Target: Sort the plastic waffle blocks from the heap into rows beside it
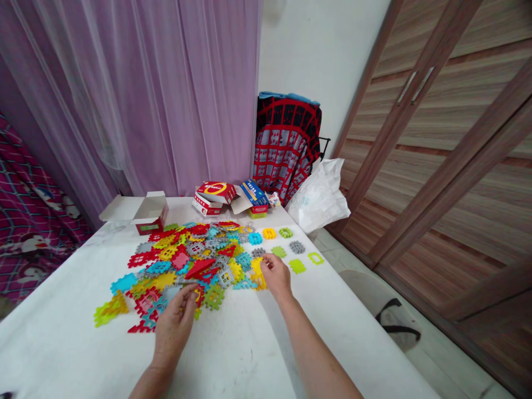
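A pile of colourful plastic interlocking pieces (195, 248) covers the middle of the white table. My left hand (177, 318) is over the pile's near edge, thumb and fingers drawn together; whatever they hold, if anything, is hidden. At the pile's right edge my right hand (276, 275) pinches at a yellow piece (257, 271). Right of the pile, separate pieces lie spread out: an orange one (269, 233), a blue one (255, 238), a grey one (297, 247), a lime square (297, 266) and a lime frame (316, 258).
An open carton (152, 213) stands at the table's back left. Red boxes (216, 192) and a blue box (254, 193) lie at the back edge. A white plastic bag (320, 197) is at the back right corner, beside a cloth-covered chair (282, 144).
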Available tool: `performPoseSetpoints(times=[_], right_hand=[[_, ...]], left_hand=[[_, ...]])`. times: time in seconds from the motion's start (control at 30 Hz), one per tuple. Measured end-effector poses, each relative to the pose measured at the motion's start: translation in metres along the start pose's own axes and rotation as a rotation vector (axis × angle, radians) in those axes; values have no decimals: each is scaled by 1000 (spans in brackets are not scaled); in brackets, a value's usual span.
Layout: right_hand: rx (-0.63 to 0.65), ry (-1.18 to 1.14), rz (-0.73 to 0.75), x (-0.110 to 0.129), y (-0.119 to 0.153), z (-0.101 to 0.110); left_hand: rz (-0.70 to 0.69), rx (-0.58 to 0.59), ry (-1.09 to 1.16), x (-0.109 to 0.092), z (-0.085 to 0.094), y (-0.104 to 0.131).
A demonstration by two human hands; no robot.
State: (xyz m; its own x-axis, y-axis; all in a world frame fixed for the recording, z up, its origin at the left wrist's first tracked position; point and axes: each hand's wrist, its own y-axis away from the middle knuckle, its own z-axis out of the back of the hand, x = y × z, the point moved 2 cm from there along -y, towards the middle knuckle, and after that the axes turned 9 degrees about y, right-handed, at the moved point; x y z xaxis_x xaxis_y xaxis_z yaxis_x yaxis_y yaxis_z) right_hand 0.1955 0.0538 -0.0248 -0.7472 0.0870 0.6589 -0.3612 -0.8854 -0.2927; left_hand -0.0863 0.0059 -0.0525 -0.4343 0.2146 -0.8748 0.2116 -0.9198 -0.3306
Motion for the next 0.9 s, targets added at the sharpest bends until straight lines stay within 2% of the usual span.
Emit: performPoseSetpoints(times=[0.07, 0.17, 0.23, 0.3, 0.37, 0.47, 0.6, 0.77, 0.9], right_hand=[[-133, 17, 42, -18, -3, 18], [-373, 169, 150, -54, -3, 53], [-451, 301, 205, -79, 0, 75], [-470, 424, 175, -104, 6, 90], [-393, 501, 122, -124, 13, 98], [-261, 459, 25, -145, 22, 101], [-253, 367, -132, -159, 23, 111], [-88, 479, -61, -163, 23, 115], [-74, 534, -68, -161, 28, 109]], left_hand=[[4, -2, 8, 0, 0, 0], [-19, -13, 13, 2, -1, 0], [-26, -14, 11, 2, -2, -1], [-19, -12, 10, 2, -2, -1], [-11, -12, 3, 1, -1, -2], [-22, -12, -21, 1, 1, -2], [-10, -6, -16, 6, 1, -3], [-6, -7, -22, 13, 0, -4], [-14, 0, -1, 15, 0, -4]])
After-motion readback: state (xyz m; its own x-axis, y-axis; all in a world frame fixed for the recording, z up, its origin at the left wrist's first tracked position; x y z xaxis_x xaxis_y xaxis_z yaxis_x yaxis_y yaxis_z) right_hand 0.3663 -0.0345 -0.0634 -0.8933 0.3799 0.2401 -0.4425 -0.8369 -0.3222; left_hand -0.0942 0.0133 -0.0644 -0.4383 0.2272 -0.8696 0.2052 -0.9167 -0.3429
